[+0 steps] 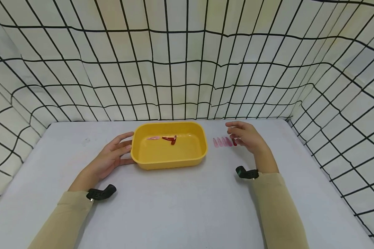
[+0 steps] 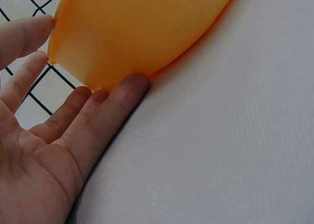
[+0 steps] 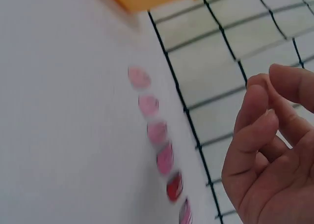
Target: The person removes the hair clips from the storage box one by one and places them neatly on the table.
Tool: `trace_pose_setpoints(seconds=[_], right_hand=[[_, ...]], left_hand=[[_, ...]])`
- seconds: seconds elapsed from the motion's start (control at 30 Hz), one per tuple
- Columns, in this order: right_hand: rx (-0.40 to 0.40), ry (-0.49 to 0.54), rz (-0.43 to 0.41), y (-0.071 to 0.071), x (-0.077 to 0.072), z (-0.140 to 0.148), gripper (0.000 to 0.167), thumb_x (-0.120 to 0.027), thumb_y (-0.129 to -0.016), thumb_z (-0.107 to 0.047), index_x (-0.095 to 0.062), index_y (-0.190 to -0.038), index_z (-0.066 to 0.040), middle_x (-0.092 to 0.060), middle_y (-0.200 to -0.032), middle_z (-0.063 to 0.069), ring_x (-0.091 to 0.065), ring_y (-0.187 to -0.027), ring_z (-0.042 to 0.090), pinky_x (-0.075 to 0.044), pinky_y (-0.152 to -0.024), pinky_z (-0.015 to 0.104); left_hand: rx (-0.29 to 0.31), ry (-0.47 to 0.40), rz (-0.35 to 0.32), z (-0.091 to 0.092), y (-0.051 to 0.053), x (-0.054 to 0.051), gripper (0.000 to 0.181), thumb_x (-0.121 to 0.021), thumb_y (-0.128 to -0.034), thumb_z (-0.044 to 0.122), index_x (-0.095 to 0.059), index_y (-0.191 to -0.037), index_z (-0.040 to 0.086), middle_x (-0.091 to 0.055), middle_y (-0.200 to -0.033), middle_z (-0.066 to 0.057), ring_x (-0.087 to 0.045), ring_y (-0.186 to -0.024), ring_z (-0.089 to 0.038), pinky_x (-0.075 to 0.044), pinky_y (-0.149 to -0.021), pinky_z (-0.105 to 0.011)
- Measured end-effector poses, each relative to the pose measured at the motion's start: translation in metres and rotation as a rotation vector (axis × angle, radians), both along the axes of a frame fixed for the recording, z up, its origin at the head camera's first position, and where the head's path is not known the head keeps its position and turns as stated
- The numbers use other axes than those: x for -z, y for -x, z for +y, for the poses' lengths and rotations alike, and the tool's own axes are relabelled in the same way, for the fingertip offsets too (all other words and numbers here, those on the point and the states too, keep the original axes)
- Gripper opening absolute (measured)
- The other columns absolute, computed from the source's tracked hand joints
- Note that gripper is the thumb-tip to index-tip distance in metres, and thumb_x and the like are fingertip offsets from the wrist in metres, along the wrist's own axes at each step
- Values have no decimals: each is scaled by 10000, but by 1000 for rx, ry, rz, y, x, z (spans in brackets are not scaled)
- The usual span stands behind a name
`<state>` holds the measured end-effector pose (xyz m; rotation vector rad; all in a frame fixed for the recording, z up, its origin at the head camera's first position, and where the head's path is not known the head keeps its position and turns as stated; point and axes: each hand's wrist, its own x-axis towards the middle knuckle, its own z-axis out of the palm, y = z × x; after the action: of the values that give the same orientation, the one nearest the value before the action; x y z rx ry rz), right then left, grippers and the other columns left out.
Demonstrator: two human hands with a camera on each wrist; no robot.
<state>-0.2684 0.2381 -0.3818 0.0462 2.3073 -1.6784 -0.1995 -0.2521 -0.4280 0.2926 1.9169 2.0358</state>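
Small hair clips lie in a row on the white table, from pale pink to darker pink, then a red clip and a purple-pink one. Over the right end of this row is my right hand, its fingers loosely bent and nothing visible between them. A yellow tray holds a pink clip and red clips. My left hand rests its extended fingers against the tray's left end.
Black wire mesh stands behind the white table, with more mesh along the left and right sides. Pale cloth hangs behind the mesh. Each wrist wears a black band, the left one and the right one.
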Motion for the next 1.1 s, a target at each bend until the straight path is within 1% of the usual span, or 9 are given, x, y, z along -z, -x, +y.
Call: trace_pose_setpoints(seconds=[0.07,0.17,0.27,0.4,0.53,0.73,0.83,0.93,1.1], right_hand=[[-24,32,19,-2,-3,-12,355,-589,-1007,-266,-599,-1330,-119,-574,-1213,199,-573,-1022,306,-488,-675,247],[-67,69,38,-7,-9,-30,299,-601,-1000,-257,-635,-1273,-138,-604,-1138,143,-585,-1006,285,-504,-659,229],[-113,105,41,-11,-13,-46,287,-614,-988,-219,-642,-1252,-111,-617,-1059,102,-594,-948,255,-510,-626,226],[-158,120,65,-17,-21,-70,298,-622,-975,-173,-636,-1251,-62,-629,-1040,84,-592,-906,243,-521,-628,248],[-202,108,106,-18,-29,-94,263,-645,-969,-175,-664,-1217,-89,-643,-1088,69,-614,-929,239,-570,-708,267],[-281,114,80,-13,-30,-131,246,-668,-961,-188,-675,-1200,-127,-662,-1181,113,-642,-1028,301,-603,-837,354],[-331,81,77,-9,-23,-148,271,-665,-965,-188,-664,-1223,-106,-658,-1221,126,-625,-1097,344,-593,-891,404],[-372,0,117,-7,-16,-163,300,-647,-976,-184,-653,-1253,-69,-662,-1227,108,-620,-1099,321,-586,-897,411],[-405,-248,244,-4,-7,-184,310,-631,-979,-182,-656,-1270,-78,-698,-1086,48,-646,-950,235,-546,-800,309]], left_hand=[[-6,13,0,-1,-1,-1,540,-506,-1056,192,-296,-1552,216,-233,-1582,-231,-612,-1180,-146,-584,-907,-416],[-11,24,-3,1,0,-1,546,-515,-1053,206,-293,-1552,216,-232,-1586,-233,-610,-1179,-145,-583,-909,-422],[-10,16,-5,2,0,-1,546,-517,-1052,200,-292,-1549,205,-242,-1580,-233,-607,-1180,-157,-586,-902,-429],[-8,7,-8,2,1,0,543,-513,-1053,193,-292,-1549,207,-250,-1578,-227,-596,-1194,-172,-586,-900,-436],[-13,12,-7,1,1,1,547,-516,-1053,201,-292,-1551,218,-258,-1576,-217,-595,-1197,-163,-584,-902,-437],[-14,4,-8,1,0,0,543,-515,-1053,198,-295,-1548,208,-261,-1575,-216,-614,-1178,-154,-585,-901,-431],[-13,3,-9,1,0,0,544,-514,-1053,197,-293,-1550,206,-258,-1577,-222,-608,-1180,-156,-586,-900,-432],[-12,7,-4,1,0,0,546,-513,-1054,202,-292,-1552,211,-254,-1579,-226,-602,-1188,-159,-585,-902,-434],[-5,8,10,0,0,1,543,-511,-1055,205,-298,-1554,226,-249,-1583,-233,-594,-1203,-171,-581,-911,-443]])
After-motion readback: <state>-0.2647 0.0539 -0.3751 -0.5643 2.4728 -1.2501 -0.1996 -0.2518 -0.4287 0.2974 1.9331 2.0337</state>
